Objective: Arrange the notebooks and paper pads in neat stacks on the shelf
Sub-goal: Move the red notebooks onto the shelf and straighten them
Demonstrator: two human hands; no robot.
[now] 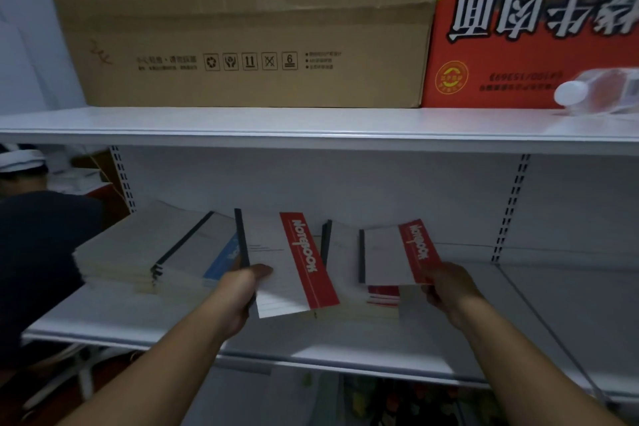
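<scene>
My left hand [242, 290] grips a white notebook with a red band [294, 263] by its lower left corner, held tilted above the white shelf [138, 315]. My right hand [446, 284] holds a second, smaller-looking red-banded notebook [394, 256] by its right edge, just over a low stack of red-and-white notebooks [382, 296]. To the left lies a thick stack of grey pads with dark spines [145, 252], and a blue-covered one [224, 259] peeks out beside my left hand. More dark-spined notebooks [326, 242] stand behind, between the two held ones.
On the upper shelf [311, 130] sit a brown cardboard box [242, 28], a red printed carton [536, 45] and a lying plastic bottle [594, 93]. A person in a dark top [38, 252] crouches at the left. The shelf's right half [570, 304] is bare white.
</scene>
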